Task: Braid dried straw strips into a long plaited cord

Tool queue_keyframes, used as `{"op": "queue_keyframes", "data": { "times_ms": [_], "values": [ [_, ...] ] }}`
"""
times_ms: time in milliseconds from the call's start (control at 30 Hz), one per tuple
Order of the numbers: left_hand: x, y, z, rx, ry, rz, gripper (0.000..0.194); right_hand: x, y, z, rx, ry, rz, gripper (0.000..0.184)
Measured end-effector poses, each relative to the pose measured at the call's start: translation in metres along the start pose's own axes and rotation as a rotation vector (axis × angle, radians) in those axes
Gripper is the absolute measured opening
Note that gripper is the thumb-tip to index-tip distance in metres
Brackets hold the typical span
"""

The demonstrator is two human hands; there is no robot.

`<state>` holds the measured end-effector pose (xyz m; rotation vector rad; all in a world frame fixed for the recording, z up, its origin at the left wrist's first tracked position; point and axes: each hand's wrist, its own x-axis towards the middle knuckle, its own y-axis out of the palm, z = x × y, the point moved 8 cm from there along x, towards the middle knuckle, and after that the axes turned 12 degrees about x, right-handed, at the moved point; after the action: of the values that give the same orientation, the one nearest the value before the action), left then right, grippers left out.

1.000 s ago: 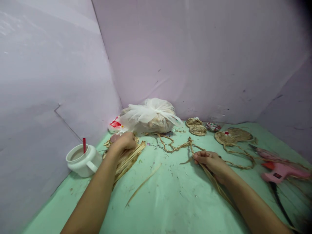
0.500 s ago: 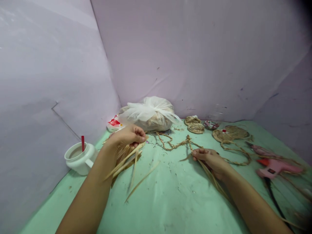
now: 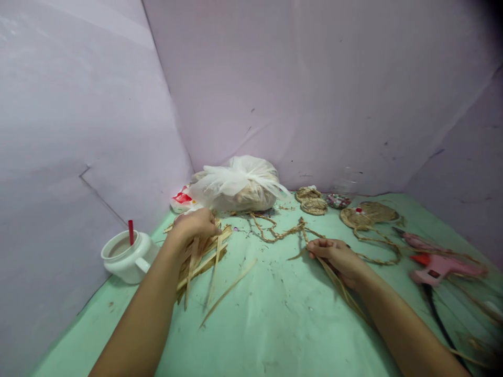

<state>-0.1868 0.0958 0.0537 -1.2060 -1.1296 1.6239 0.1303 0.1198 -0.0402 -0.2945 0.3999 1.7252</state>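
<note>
My right hand [image 3: 332, 256] pinches the near end of a braided cord [image 3: 286, 233] of dry plant fibre. Loose flat strands [image 3: 340, 288] trail from under its fingers toward me, and one short end sticks out to the left. At the left, my left hand [image 3: 200, 222] is over a pile of pale dry fibre strips [image 3: 204, 259], its fingers curled downward. Those fingertips are partly hidden, so what they grip is unclear. One single strip [image 3: 230, 290] lies apart on the green tabletop [image 3: 271, 319].
A white pot [image 3: 129, 262] with a red stick stands left. Behind the strips sits a tied plastic bag [image 3: 243, 186]. Coiled fibre pieces [image 3: 314, 206], a container of beads [image 3: 338, 200] and a flat woven piece [image 3: 371, 213] lie back right. A pink glue gun [image 3: 444, 269] with black cable is at right.
My left hand has moved back and down to the left over the strip pile, and the strips under it have shifted. My right hand keeps its pinch on the cord.
</note>
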Motion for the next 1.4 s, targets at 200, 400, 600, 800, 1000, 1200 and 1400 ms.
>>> {"op": "queue_keyframes", "data": {
  "times_ms": [200, 400, 600, 800, 1000, 1200, 1400],
  "values": [
    [-0.002, 0.019, -0.021, 0.044, -0.006, 0.177, 0.017, 0.003, -0.001, -0.004, 0.028, 0.01, 0.017, 0.018],
    [0.0, 0.005, 0.0, 0.114, 0.006, 0.021, 0.009, 0.001, 0.0, 0.0, -0.032, -0.016, 0.012, 0.02],
    [-0.007, -0.015, 0.004, 0.147, 0.012, -0.18, 0.022, 0.003, 0.0, -0.002, -0.015, -0.014, 0.026, 0.02],
    [-0.006, 0.021, -0.024, 0.032, 0.185, 0.18, 0.016, 0.004, -0.001, -0.005, 0.028, 0.011, 0.025, 0.019],
    [0.007, 0.044, -0.032, -0.06, 0.266, 0.251, 0.016, 0.004, -0.002, -0.006, 0.048, 0.024, 0.013, 0.019],
    [0.008, 0.031, -0.03, -0.089, 0.253, 0.12, 0.008, 0.003, -0.002, -0.005, 0.05, 0.023, 0.004, 0.019],
    [-0.006, -0.03, -0.005, -0.557, 0.175, -0.277, 0.013, 0.003, -0.002, -0.003, 0.002, -0.001, 0.015, 0.019]
  ]
}}
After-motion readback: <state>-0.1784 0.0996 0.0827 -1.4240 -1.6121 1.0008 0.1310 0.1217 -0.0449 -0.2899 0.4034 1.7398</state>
